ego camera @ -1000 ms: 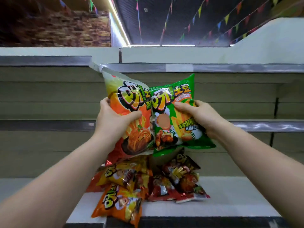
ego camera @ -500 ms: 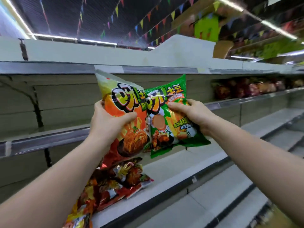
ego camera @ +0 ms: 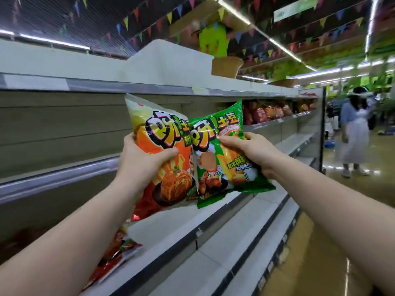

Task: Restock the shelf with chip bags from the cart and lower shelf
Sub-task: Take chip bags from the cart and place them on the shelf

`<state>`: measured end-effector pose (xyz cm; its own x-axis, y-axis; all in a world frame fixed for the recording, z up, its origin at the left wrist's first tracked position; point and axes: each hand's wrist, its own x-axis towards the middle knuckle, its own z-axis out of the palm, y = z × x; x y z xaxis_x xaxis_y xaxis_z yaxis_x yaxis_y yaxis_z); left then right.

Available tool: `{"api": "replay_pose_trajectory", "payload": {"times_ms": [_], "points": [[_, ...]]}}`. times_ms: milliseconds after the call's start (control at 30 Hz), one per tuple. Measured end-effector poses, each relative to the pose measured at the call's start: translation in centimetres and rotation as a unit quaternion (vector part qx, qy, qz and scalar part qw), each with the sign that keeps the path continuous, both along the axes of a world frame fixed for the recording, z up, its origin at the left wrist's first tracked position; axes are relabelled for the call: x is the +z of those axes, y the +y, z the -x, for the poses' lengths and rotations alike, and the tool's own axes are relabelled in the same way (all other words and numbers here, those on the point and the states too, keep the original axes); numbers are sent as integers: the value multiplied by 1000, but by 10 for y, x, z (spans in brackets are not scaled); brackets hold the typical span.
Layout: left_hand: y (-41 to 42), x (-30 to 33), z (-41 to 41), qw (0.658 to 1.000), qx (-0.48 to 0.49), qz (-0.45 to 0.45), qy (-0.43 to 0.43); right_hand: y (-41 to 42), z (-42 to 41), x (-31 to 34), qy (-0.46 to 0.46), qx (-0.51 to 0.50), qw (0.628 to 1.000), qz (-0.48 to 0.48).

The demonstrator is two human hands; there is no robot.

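Observation:
My left hand (ego camera: 141, 161) grips an orange chip bag (ego camera: 158, 133) by its left side, thumb across the front. My right hand (ego camera: 250, 152) grips a green chip bag (ego camera: 215, 159) by its right side. Both bags are held upright side by side in front of the shelves, the green one overlapping the orange one's right edge. On the white lower shelf (ego camera: 181, 223), at the bottom left under my left forearm, lie red chip bags (ego camera: 119, 251), partly hidden.
The grey shelf rail (ego camera: 64, 174) runs at chest height on the left. Further along the aisle a shelf holds several red and yellow bags (ego camera: 269, 112). A person in a white skirt (ego camera: 352, 133) stands at the aisle's end on the right.
My view has swung to the right along the aisle. Both hands keep hold of their bags at about the same height; the pile on the lower shelf has slid toward the bottom left.

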<state>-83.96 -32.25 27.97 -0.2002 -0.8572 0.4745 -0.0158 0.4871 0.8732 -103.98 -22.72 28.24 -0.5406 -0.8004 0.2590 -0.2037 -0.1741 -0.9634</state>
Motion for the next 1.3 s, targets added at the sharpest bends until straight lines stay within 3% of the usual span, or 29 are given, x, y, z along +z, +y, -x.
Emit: {"api": "replay_pose_trajectory", "payload": {"times_ms": [633,900,1100,1300], "points": [[-60,8,289,1000,-28,6,-9,-53,313,-8,-36,-22,999,14],[-124,16,376,998,-62,-17,-2,-124,402,-6,-45,-35,998,29],[-181,37,434,984,-141,-94,49,-192,467,16,-60,-39,997,39],[-223,55,489,979,-154,-125,38,-258,528,34,-85,-45,995,41]]}}
